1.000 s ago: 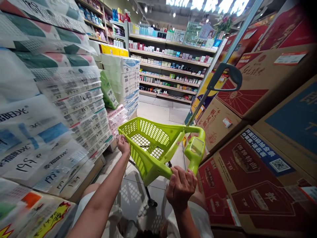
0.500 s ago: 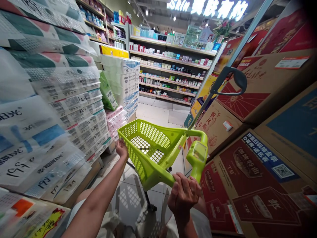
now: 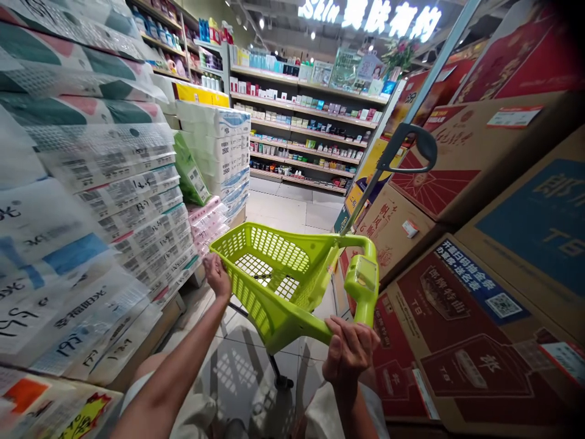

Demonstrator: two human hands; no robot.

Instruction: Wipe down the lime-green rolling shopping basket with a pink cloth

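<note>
In front of me stands a lime-green shopping cart (image 3: pixel 269 305) with a lattice basket; nothing lies in it. My right hand (image 3: pixel 350 350) is closed around the near corner of its looped handle. At the basket's left rim, my left hand (image 3: pixel 217 277) grips the edge, its fingertips partly hidden behind the side wall. A tall metal pole with a dark grey hand loop (image 3: pixel 414 149) rises from beyond the handle on the right. Below the basket, a dark caster wheel (image 3: pixel 284 383) rests on the tiled floor.
Stacked tissue packs (image 3: pixel 123 177) line the left side, close to my left arm. Cardboard cartons (image 3: pixel 461 299) are piled along the right, near the cart handle. Ahead, a tiled aisle (image 3: pixel 278 207) leads to shelves of small boxed goods (image 3: pixel 311 116).
The cart and both hands look nearly the same, with my grips kept. My view has turned slightly, so shelves and cartons appear shifted a little left.
</note>
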